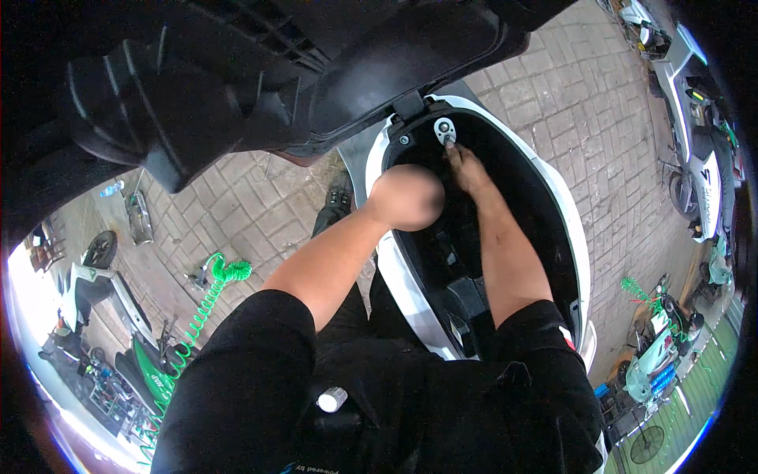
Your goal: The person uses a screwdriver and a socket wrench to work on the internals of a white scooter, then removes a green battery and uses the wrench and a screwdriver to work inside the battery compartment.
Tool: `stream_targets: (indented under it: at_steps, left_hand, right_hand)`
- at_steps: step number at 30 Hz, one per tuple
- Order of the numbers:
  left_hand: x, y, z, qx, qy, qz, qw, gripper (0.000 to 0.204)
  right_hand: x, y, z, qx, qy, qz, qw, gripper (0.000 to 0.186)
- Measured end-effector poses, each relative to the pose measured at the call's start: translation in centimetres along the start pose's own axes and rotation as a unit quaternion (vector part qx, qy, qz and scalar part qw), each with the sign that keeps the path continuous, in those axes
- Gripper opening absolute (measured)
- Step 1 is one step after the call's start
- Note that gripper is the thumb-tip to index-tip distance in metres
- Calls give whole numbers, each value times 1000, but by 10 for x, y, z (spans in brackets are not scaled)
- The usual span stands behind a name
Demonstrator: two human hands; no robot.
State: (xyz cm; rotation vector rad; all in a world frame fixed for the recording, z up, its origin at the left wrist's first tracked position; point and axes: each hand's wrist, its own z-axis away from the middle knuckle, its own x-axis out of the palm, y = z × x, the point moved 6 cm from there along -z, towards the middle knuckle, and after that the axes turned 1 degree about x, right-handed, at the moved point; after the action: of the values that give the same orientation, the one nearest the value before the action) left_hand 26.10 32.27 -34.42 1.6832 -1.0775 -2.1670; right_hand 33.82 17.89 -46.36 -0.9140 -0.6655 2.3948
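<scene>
A scooter's deep black under-seat storage bin (521,229) lies in front of me, ringed by white body panels (580,261). My right hand (467,170) reaches into its far end with the fingers closed round the handle of a ratchet wrench (444,129). The wrench's silver head sits near the bin's far wall. My left hand (407,197) is over the bin's left rim, and a blur covers its fingers, so what it holds, if anything, cannot be made out. A round bolt-like fitting (404,140) shows at the far left corner.
The raised black seat (395,55) overhangs the far side on its hinge (409,105). A coiled green air hose (207,304) runs along the paving at left, near an air tool (197,276). Other scooters stand left (106,292) and right (703,182).
</scene>
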Motion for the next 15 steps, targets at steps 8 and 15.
stream_targets:
  at_steps: [8,15]
  left_hand:
    - [-1,1,-1,15,24,-16,999,16]
    - [0,0,1,12,24,-15,1000,16]
  right_hand:
    - [16,-10,15,20,92,-116,989,70]
    - [-14,0,1,11,15,15,1000,62]
